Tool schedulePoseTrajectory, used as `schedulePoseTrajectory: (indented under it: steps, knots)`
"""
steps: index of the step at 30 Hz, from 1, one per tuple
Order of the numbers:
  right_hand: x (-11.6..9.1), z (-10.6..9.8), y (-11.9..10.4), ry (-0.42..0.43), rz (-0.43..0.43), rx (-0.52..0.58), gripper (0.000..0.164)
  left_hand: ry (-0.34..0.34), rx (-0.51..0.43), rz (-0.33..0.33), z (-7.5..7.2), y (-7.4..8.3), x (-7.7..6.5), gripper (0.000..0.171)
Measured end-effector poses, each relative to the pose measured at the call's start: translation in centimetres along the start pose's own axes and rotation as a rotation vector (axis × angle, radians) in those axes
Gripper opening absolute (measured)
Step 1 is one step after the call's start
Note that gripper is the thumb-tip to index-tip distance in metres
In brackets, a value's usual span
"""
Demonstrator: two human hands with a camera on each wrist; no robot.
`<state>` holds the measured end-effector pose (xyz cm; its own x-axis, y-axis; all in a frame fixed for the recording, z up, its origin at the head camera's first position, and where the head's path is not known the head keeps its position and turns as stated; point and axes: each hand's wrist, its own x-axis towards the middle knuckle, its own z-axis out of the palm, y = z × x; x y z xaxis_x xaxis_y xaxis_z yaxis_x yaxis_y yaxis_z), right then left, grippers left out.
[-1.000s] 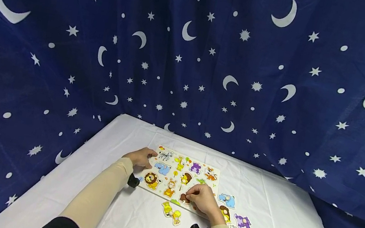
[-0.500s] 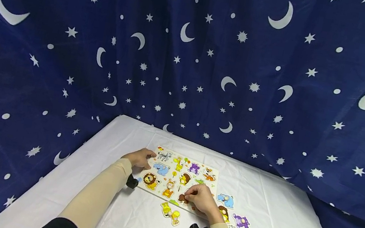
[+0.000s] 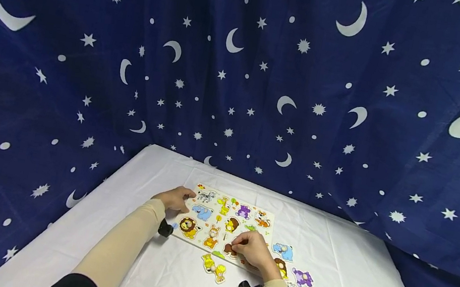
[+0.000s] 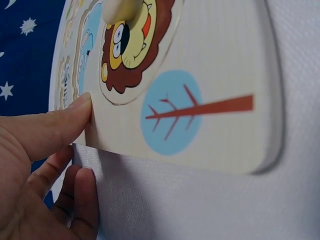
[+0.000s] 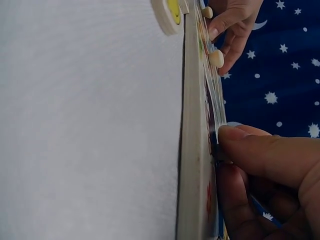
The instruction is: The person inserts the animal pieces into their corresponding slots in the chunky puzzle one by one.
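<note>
A giraffe (image 3: 213, 268) lay just off the near edge of the board (image 4: 225, 142). Along that edge, toward its right corner, the right hand (image 3: 256, 249) pinched the brown piece (image 3: 229, 250). The left hand (image 3: 173, 198), thumb and fingers apart, touched the left edge.

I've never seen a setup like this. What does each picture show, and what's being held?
There is no machine here: a person works bare-handed. The wide picture is taken from the person's head, looking forward and down; the two close-ups are taken from the left and right wrists. On a white-covered table lies an animal puzzle board, with a lion piece and a kangaroo piece set in it. Loose pieces lie beside it, including a yellow giraffe piece and a purple piece. The left hand rests its thumb on the board's edge; the right hand seems to pinch a brown animal piece, its knob hidden.
</note>
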<state>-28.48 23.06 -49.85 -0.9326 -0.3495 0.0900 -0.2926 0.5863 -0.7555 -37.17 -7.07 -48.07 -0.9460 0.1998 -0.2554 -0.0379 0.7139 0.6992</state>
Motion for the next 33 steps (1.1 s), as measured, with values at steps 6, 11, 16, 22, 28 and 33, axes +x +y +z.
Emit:
schedulePoseTrajectory:
  steps: [6, 11, 16, 22, 28, 33]
  knots:
    - [-0.3, -0.1, -0.2, 0.003, 0.026, -0.010, 0.004, 0.000, -0.011, -0.016, 0.2, -0.2, -0.1, 0.059]
    - [-0.6, -0.8, -0.1, 0.027, 0.033, 0.006, 0.006, 0.001, 0.003, -0.005, 0.2, -0.2, 0.1, 0.060]
    - [-1.0, -1.9, 0.2, 0.058, 0.024, 0.020, 0.009, 0.001, -0.004, -0.012, 0.0, -0.1, 0.3, 0.060]
    - [-2.3, -3.2, 0.8, 0.035, 0.022, 0.026, 0.013, -0.003, 0.008, -0.025, -0.1, 0.3, 0.0, 0.058]
    - [-3.6, -4.3, 1.3, 0.029, 0.020, 0.027, 0.015, 0.000, -0.004, -0.026, 0.0, 0.0, 0.4, 0.058]
    - [-4.4, -4.9, 1.7, 0.007, 0.000, 0.040, 0.014, 0.009, 0.004, -0.036, 0.2, -0.3, 0.6, 0.059]
